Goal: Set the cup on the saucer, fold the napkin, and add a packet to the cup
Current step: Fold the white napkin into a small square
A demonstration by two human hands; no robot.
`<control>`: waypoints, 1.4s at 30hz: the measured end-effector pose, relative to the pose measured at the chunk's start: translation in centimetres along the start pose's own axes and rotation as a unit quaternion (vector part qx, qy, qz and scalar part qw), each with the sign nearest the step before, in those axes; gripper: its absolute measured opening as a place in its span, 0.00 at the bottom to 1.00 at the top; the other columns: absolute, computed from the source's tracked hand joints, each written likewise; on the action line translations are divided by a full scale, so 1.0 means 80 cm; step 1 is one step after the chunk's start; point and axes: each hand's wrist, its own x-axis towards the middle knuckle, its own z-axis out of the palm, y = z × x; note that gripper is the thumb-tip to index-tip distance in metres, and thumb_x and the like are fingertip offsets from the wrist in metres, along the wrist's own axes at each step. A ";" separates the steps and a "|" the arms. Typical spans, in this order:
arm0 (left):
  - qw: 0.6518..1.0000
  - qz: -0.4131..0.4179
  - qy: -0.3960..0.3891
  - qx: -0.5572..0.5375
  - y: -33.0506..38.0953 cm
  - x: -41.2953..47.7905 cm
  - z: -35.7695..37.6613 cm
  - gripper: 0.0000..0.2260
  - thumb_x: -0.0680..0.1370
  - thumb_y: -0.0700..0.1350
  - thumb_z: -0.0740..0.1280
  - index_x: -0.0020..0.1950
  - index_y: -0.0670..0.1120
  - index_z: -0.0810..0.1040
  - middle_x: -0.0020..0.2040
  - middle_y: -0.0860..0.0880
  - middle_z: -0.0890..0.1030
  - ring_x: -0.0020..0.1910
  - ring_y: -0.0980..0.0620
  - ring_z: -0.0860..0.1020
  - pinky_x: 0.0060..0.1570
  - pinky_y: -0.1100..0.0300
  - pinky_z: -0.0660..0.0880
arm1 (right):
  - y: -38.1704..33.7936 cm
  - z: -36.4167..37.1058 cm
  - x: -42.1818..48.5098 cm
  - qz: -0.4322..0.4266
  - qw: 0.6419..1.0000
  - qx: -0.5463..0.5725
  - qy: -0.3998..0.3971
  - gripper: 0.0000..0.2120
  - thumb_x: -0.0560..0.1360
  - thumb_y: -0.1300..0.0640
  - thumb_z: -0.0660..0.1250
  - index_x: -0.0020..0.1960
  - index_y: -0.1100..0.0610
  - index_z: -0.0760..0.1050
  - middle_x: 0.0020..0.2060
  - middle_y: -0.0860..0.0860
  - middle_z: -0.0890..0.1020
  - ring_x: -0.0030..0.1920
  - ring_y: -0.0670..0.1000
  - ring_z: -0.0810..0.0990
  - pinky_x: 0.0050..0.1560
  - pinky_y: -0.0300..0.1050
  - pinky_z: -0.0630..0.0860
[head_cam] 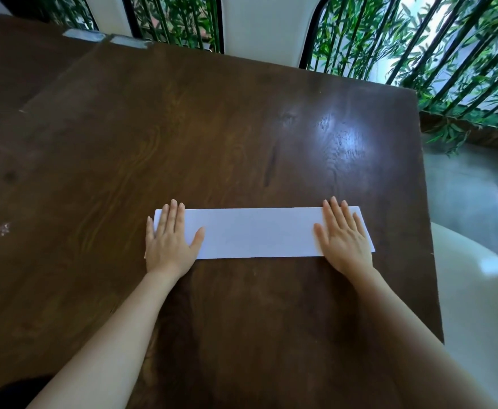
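Observation:
A white napkin (256, 233) lies flat on the dark wooden table (212, 128) as a long narrow strip running left to right. My left hand (169, 237) presses flat on its left end, fingers straight. My right hand (345, 234) presses flat on its right end, fingers straight as well. No cup, saucer or packet appears in the head view.
The table's right edge (427, 202) runs close beside my right hand, with a white chair (472, 278) and grey floor beyond it. White chair backs (259, 28) and bamboo plants (374, 33) stand behind the far edge. Two small pale patches (106, 38) sit at the far left.

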 end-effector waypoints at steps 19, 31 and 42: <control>1.000 -0.002 0.013 -0.001 0.004 -0.001 0.000 0.34 0.76 0.64 0.43 0.77 0.45 0.49 0.78 0.46 0.51 0.77 0.50 0.47 0.74 0.47 0.42 | 0.019 -0.067 -0.003 0.331 0.910 0.248 -0.036 0.25 0.70 0.56 0.70 0.62 0.65 0.68 0.62 0.62 0.70 0.58 0.63 0.75 0.53 0.52 0.73; 0.999 -0.002 0.024 -0.023 0.002 -0.002 0.003 0.33 0.77 0.62 0.48 0.76 0.44 0.51 0.78 0.46 0.52 0.77 0.50 0.49 0.75 0.46 0.43 | -0.024 -0.120 -0.007 0.255 0.921 0.277 0.097 0.09 0.71 0.59 0.64 0.45 0.64 0.79 0.40 0.58 0.80 0.40 0.58 0.76 0.40 0.43 0.67; 0.999 0.000 0.016 -0.030 0.000 -0.003 0.001 0.33 0.77 0.63 0.42 0.77 0.45 0.48 0.78 0.46 0.49 0.77 0.50 0.46 0.75 0.45 0.41 | -0.206 -0.128 -0.010 0.094 0.950 0.262 0.141 0.10 0.75 0.52 0.60 0.40 0.58 0.71 0.38 0.57 0.79 0.42 0.60 0.77 0.39 0.45 0.65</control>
